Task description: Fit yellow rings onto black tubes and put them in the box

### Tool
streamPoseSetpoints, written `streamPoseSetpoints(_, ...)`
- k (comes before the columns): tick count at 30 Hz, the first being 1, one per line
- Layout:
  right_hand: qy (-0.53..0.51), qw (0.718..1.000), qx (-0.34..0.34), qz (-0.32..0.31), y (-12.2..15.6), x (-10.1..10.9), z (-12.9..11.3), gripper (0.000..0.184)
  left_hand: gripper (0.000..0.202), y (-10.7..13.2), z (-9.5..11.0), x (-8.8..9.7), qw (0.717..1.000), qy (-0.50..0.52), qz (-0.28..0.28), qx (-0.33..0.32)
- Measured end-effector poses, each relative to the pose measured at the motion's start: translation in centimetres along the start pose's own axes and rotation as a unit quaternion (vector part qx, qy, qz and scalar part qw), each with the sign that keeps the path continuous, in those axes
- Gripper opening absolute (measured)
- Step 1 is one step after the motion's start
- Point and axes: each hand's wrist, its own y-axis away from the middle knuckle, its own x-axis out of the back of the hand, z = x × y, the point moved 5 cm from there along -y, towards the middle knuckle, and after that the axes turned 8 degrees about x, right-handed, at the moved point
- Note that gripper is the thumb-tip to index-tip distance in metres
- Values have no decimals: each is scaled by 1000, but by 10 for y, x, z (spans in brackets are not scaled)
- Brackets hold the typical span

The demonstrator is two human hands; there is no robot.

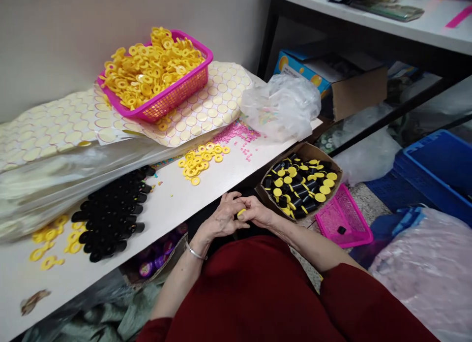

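My left hand (222, 219) and my right hand (257, 212) meet in front of my body, just off the table's front edge. Between their closed fingers a small yellow cap (241, 212) shows, with my right thumb against it; whatever lies beneath it is hidden by the fingers. To the right of my hands, a cardboard box (264, 187) holds many black cylinders with yellow round caps (320, 197). On the white table (167, 204) lie a cluster of black cylinders (110, 219) and a loose pile of yellow ring-shaped pieces (199, 161).
A pink basket (173, 103) heaped with yellow rings stands on circle-patterned sheets (221, 93). Tiny pink beads (239, 133) lie beside a clear plastic bag (282, 108). Below right are another pink basket (356, 221) and blue crates (438, 165). Purple items (158, 261) sit under the table.
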Motion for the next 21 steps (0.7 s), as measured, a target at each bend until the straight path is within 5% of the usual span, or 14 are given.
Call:
streamPoseSetpoints(3,102,992,24,70,-3,28,-11,41,50,-4,-8,10,994,47,96,-2)
streamPoseSetpoints(5,247,946,86,191,-2,66,-34,47,57,-2,-21,24,979,58,196,13)
streamPoseSetpoints(7,432,841,146,292,1,105,-61,44,42,5,-40,43,951,54,299,54)
streamPoseSetpoints(9,601,712,158,325,1,138,-79,37,25,18,-61,62,914,48,386,113)
streamPoseSetpoints(12,718,604,84,334,2,178,-86,30,12,39,-90,82,863,45,460,206)
streamPoseSetpoints(16,749,567,15,342,2,194,-89,34,11,55,-111,91,834,39,481,268)
streamPoseSetpoints(21,730,527,201,386,-20,155,-109,26,9,55,-120,88,836,27,467,287)
